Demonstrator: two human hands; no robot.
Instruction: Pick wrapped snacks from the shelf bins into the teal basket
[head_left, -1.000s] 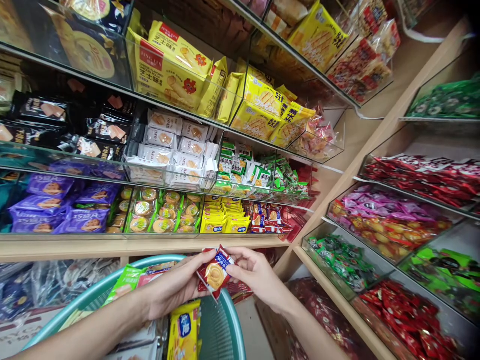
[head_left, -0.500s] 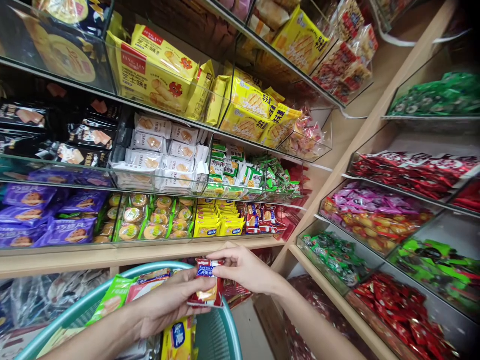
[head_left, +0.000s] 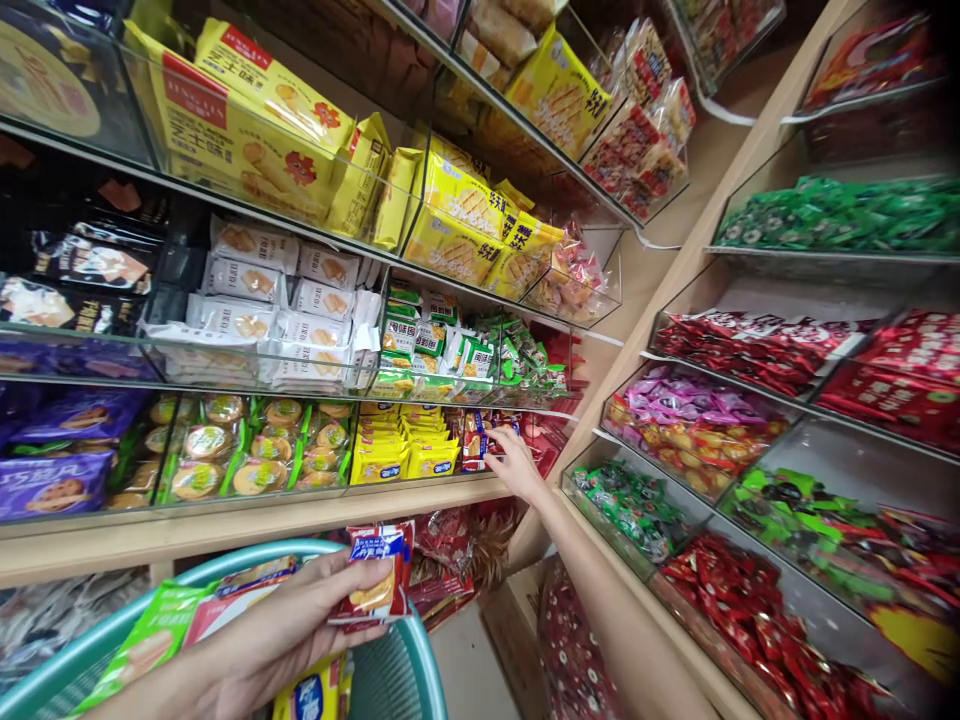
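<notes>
My left hand [head_left: 322, 595] is closed on a small red and blue cookie packet [head_left: 375, 570], thumb across its front; another wrapper edge seems to show behind it. It hangs over the rim of a teal plastic basket [head_left: 424, 640]. In the basket lie a green packet [head_left: 146, 635] and a yellow packet [head_left: 315, 695], partly hidden by my left forearm. My right hand [head_left: 516, 465] reaches to the lowest shelf, fingers stretched apart at a bin of red and blue packets [head_left: 474, 440]. Whether its fingertips touch a packet I cannot tell.
Clear-walled bins fill the shelves: yellow packets [head_left: 405, 445], round cookies [head_left: 266, 450], white packets [head_left: 247, 318] and green-white packets [head_left: 435, 340]. A wooden upright [head_left: 637, 320] stands right of my hand. Beyond it are bins of red sweets [head_left: 772, 630] and green sweets [head_left: 630, 505].
My right hand has left the packet in my left hand and moved up and right to the lowest shelf's bin. My left hand keeps its hold. The view has shifted rightward.
</notes>
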